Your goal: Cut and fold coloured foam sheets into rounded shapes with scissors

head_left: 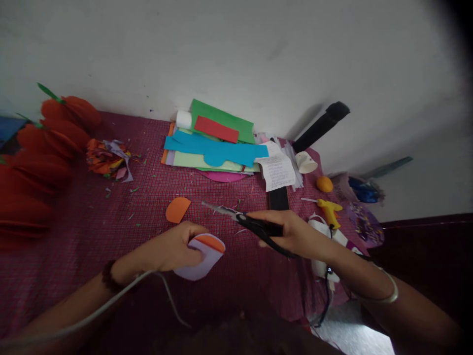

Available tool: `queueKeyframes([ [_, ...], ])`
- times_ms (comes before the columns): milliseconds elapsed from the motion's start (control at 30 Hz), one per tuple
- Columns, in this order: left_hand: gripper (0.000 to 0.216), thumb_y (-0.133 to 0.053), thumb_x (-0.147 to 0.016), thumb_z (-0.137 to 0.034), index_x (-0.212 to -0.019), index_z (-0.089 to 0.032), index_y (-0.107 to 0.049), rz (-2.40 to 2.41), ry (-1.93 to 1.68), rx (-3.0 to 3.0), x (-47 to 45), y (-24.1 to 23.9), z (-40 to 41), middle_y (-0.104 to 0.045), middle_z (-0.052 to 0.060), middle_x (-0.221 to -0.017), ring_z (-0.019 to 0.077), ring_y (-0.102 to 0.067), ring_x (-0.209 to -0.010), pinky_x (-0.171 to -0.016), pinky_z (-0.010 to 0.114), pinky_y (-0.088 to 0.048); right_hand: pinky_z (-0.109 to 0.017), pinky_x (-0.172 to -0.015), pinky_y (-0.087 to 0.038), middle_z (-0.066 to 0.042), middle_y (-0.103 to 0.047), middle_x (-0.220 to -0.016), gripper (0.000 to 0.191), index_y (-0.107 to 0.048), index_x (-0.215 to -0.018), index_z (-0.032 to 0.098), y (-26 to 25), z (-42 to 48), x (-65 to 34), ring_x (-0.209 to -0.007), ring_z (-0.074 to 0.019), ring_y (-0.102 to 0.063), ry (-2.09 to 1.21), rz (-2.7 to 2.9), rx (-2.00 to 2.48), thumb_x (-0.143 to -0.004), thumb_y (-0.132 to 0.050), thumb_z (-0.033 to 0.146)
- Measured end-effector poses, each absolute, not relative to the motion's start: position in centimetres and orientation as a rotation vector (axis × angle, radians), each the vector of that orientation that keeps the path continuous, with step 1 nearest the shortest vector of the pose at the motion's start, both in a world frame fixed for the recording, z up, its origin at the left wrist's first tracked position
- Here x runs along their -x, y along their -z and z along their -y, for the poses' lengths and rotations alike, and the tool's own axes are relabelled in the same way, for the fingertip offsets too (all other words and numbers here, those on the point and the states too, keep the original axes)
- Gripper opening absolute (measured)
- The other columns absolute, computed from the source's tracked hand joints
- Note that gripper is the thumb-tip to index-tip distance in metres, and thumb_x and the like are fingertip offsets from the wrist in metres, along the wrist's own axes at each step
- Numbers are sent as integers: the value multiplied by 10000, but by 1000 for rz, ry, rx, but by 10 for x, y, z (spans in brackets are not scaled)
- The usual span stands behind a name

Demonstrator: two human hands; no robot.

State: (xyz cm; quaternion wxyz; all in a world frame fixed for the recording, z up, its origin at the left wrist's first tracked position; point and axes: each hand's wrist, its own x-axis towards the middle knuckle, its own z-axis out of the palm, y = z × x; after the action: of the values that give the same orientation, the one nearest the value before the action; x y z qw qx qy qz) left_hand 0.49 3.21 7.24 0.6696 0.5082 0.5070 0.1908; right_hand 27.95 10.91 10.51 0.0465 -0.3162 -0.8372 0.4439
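Observation:
Between the thumb and fingers of my left hand (181,249) is a piece of lilac paper (199,261) with a rounded edge, and an orange paper piece (211,241) lies against it. My right hand (291,234) grips the black handles of a pair of scissors (251,224). Their blades point left over the cloth, apart from the paper; blur hides how far the blades are parted. Just beyond my left hand a loose orange paper cutout (178,210) with a curved edge lies on the tablecloth.
Coloured paper sheets (221,152) are stacked by the wall, beside a handwritten note (277,167). Red paper pumpkins (55,128) and a heap of paper scraps (109,159) stand left. At right are a paper cup (306,161), an orange fruit (324,184) and a yellow glue gun (328,211).

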Motion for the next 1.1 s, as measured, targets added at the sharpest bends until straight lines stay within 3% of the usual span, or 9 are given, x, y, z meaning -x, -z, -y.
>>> queueKeyframes([
  [133,315,-736,-633,-221,-945,-174,-741,-990,-715,-790,-5,-66,-28,-722,11,-768,142,-625,-637,-574,207,-475,-335,-894,-503,-107,-667,-1174,548,-546,-1338,171,-64,-86,-280,-1011,-212,-642,-1039,2637,1135,-795,-606,115],
  [233,298,-782,-666,-239,-956,-183,-744,-924,-892,-687,-8,-59,-26,-745,20,-795,141,-655,-666,-627,218,-508,-381,-904,-512,-144,-650,-1145,533,-545,-1335,135,-38,-65,-277,-1010,-245,-626,-873,2807,1083,-806,-603,121],
  [333,351,-788,-691,-259,-1029,-183,-733,-958,-943,-662,-12,-55,-25,-758,32,-817,138,-654,-650,-618,225,-516,-390,-913,-506,-147,-634,-1149,501,-526,-1352,134,-33,-54,-274,-1031,-249,-597,-791,2875,1002,-853,-573,134],
  [433,386,-777,-699,-282,-1068,-186,-720,-1077,-926,-716,-15,-58,-23,-766,39,-872,150,-659,-667,-614,238,-522,-417,-944,-473,-130,-635,-1138,368,-602,-1243,152,-43,-55,-268,-1069,-256,-563,-783,2744,1038,-877,-577,177],
  [500,365,-752,-709,-295,-1055,-182,-724,-1178,-905,-842,-16,-62,-22,-764,45,-902,178,-672,-729,-659,267,-536,-424,-948,-457,-117,-636,-1123,338,-614,-1190,160,-50,-59,-258,-1073,-250,-556,-911,2534,1033,-859,-625,227],
  [633,275,-669,-734,-296,-972,-175,-739,-1329,-860,-1233,-18,-70,-20,-750,43,-858,220,-679,-806,-736,306,-531,-342,-841,-486,-71,-616,-1057,452,-574,-1163,158,-58,-65,-224,-936,-181,-590,-1421,1987,818,-768,-730,311],
  [800,165,-577,-736,-278,-771,-197,-717,-1485,-851,-1594,-19,-70,-17,-711,6,-701,185,-641,-647,-603,263,-499,-259,-672,-440,20,-563,-797,240,-595,-866,162,-59,-72,-188,-712,-112,-529,-1751,1605,770,-728,-731,303],
  [967,198,-580,-727,-315,-793,-205,-730,-1542,-925,-1668,-17,-63,-15,-726,-3,-684,180,-650,-617,-591,263,-513,-234,-597,-385,53,-515,-686,291,-569,-768,165,-60,-76,-182,-624,-92,-453,-1851,1477,796,-673,-778,344],
  [1100,198,-600,-699,-326,-786,-212,-737,-1584,-902,-1630,-17,-61,-16,-728,-7,-681,192,-656,-633,-606,273,-516,-234,-613,-389,46,-531,-699,197,-575,-757,162,-64,-76,-185,-641,-97,-466,-1787,1557,792,-709,-738,262],
])
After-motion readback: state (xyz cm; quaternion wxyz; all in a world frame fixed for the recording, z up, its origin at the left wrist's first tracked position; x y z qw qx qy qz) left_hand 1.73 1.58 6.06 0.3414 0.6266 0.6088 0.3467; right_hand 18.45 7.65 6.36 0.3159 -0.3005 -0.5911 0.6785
